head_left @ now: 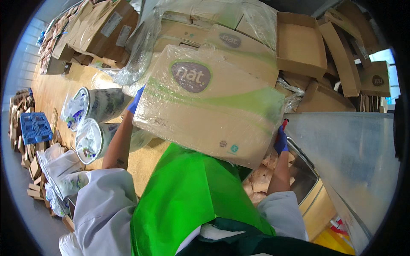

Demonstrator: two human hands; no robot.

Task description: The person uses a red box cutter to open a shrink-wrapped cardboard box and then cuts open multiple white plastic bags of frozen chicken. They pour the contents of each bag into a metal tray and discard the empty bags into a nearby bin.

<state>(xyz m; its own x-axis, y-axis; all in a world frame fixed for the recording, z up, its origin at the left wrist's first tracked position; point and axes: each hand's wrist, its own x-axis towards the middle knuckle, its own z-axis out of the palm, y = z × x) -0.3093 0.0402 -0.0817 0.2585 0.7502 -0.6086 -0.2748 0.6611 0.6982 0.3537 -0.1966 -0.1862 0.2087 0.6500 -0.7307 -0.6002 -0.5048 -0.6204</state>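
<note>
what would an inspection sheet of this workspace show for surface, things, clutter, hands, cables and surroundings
surface: grey, at right
things: film-wrapped box between the hands; small red thing at the right hand, kind unclear
clutter: open cartons, upper right
hands: blue-gloved; left hand at the box's left edge, right by its right edge
cables: nothing seen
surroundings: stacked boxes beyond; blue pallet at left

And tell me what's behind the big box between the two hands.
Behind the box: more cartons, partly under clear film. Whatever the box itself covers cannot be seen.
</note>
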